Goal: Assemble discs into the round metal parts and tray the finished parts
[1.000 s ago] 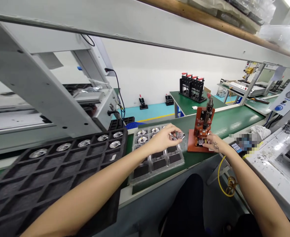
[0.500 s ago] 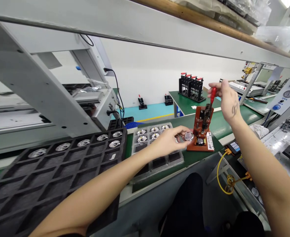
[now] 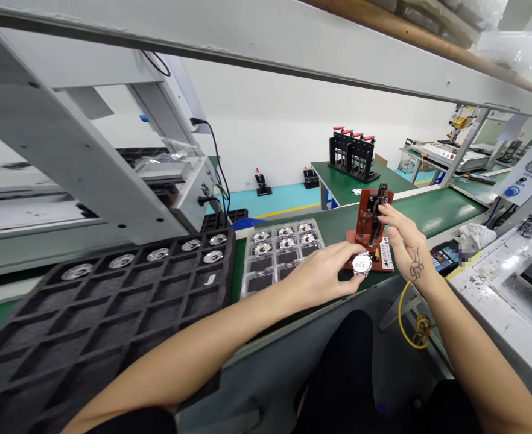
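Head view, looking down the bench: the left hand [image 3: 324,278] pinches a small round silver metal part [image 3: 362,263] between thumb and fingertips, its flat face turned up toward the camera. The part sits at the front edge of the red-brown base plate of a small upright lever press [image 3: 371,232], touching it or just above it; which of the two cannot be told. The right hand [image 3: 406,244] is just beside the press on its right, fingers loosely spread and grasping nothing, fingertips against the upright column near its top.

The press stands upright just beyond and to the right of the left hand's fingertips, so the held part lies between the left hand and the press column. Both hands are close to the press, the left at its base, the right at its column.

Left of the press, on the green conveyor belt [image 3: 429,211], lies a clear plastic compartment tray [image 3: 278,256]; its far rows hold round silver pieces, its near pockets show dark and vacant. Further left sits a large black foam tray [image 3: 89,325] with a row of similar discs along its far edge. Right of the right arm lie a white cloth [image 3: 474,234] and a keypad device [image 3: 442,259].
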The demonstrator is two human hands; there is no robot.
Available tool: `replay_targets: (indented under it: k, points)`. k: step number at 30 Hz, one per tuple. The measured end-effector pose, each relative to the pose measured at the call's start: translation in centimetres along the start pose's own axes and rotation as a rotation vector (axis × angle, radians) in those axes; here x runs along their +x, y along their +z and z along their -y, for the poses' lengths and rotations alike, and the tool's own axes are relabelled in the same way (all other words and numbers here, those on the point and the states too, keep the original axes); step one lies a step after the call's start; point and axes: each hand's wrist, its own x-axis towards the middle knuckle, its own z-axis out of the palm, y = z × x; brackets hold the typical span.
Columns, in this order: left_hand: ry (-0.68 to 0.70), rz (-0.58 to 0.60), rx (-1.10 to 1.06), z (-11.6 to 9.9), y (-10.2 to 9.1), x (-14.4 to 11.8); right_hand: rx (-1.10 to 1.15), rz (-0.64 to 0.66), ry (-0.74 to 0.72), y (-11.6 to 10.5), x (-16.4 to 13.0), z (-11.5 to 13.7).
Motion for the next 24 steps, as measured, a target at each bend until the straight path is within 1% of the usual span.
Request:
replay_targets:
  k: [2,4,5,6,8,9,10,11,13,15,16,17,18,19,21,22,24]
  points:
    - [0.055,-0.009,0.052,-0.4,0.2,-0.3,-0.053,-0.055,0.071,-0.5,-1.3,1.1]
    - [0.101,-0.016,0.073,-0.6,0.3,-0.4,-0.056,-0.126,0.205,-0.7,-2.9,2.4]
    - [0.113,-0.012,0.07,-0.7,0.3,-0.4,-0.01,-0.115,0.291,-0.6,-3.6,2.9]
    - [0.116,0.0,0.059,-0.8,0.4,-0.4,0.067,-0.07,0.382,-0.5,-4.3,3.4]
    - [0.089,0.029,-0.005,-1.2,0.4,-0.4,0.271,0.062,0.538,0.0,-5.5,4.3]
    - [0.058,0.041,-0.074,-1.5,0.5,-0.5,0.362,0.101,0.594,0.3,-5.9,4.6]
    - [0.013,0.052,-0.177,-1.9,0.6,-0.7,0.429,0.113,0.635,0.6,-6.4,4.9]
    - [-0.046,0.055,-0.312,-2.2,0.8,-0.9,0.467,0.106,0.664,0.8,-6.8,5.2]
    - [-0.184,0.054,-0.628,-2.4,1.4,-1.5,0.471,0.091,0.711,1.2,-7.6,5.4]
    - [-0.311,0.066,-0.871,-1.6,1.8,-2.3,0.421,0.112,0.744,1.6,-8.6,5.3]
    - [-0.363,0.066,-0.915,-0.7,1.6,-2.8,0.387,0.139,0.754,1.6,-9.2,5.1]
    - [-0.409,0.057,-0.889,0.5,1.0,-3.4,0.356,0.171,0.76,1.6,-9.9,4.9]
    - [-0.457,0.038,-0.774,1.9,0.1,-4.1,0.331,0.206,0.767,1.5,-10.6,4.7]
    - [-0.506,0.002,-0.613,3.6,-1.3,-4.9,0.308,0.238,0.778,1.3,-11.4,4.5]
    - [-0.621,-0.077,-0.111,7.4,-5.0,-7.0,0.267,0.292,0.825,0.6,-12.9,4.2]
    - [-0.686,-0.132,0.015,9.3,-7.1,-8.2,0.252,0.307,0.858,0.1,-13.7,4.0]
    - [-0.796,-0.181,0.165,13.0,-11.2,-11.0,0.223,0.318,0.932,-0.8,-15.2,3.7]
